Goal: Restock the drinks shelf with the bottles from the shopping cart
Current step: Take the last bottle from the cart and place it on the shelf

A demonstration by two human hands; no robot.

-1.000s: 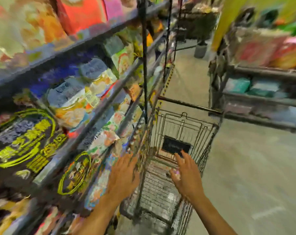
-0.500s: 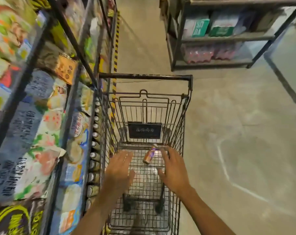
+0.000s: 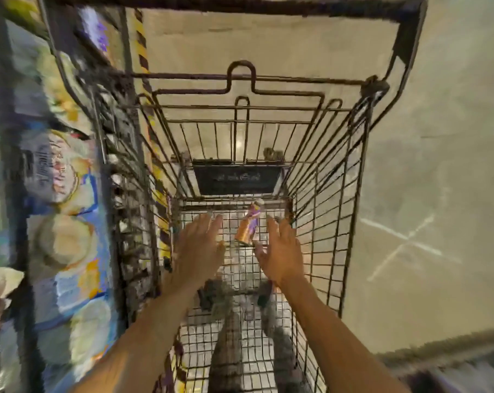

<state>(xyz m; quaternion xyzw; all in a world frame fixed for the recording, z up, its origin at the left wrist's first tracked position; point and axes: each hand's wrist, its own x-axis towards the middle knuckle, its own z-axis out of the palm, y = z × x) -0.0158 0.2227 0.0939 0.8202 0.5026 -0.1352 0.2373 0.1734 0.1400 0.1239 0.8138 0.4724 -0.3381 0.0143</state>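
While the head camera looks almost straight down into the shopping cart (image 3: 333, 211), both bare arms reach into its wire basket from the 6 o'clock edge of the frame. The left hand (image 3: 196, 252) is at roughly 7 o'clock of the bottle (image 3: 248, 225), fingers stretched forward and slightly spread, holding nothing. The right hand (image 3: 281, 255) is at about 4 o'clock of the bottle, its fingers likewise extended and apart, palm turned inward, and also empty. The two hands flank the bottle without touching it.

The bottle lies on its side on the mesh floor of the cart, near the far end of the basket, just below a dark plaque (image 3: 237, 180) fixed to the cart's folding end panel. Its pale cap points toward 12 o'clock and its base toward 6 o'clock; the label looks purple near the cap and orange near the base, though blur hides any print. It appears to be the only bottle showing in the basket.

Along the 9 o'clock side of the frame, the shelf (image 3: 19, 171) runs close beside the cart, packed with colourful packages (image 3: 64, 245) smeared by motion blur. Grey concrete floor (image 3: 438, 137) with pale painted lines fills the 3 o'clock side. Through the mesh at 6 o'clock, dark blurred shapes show beneath the cart; what they are cannot be told.
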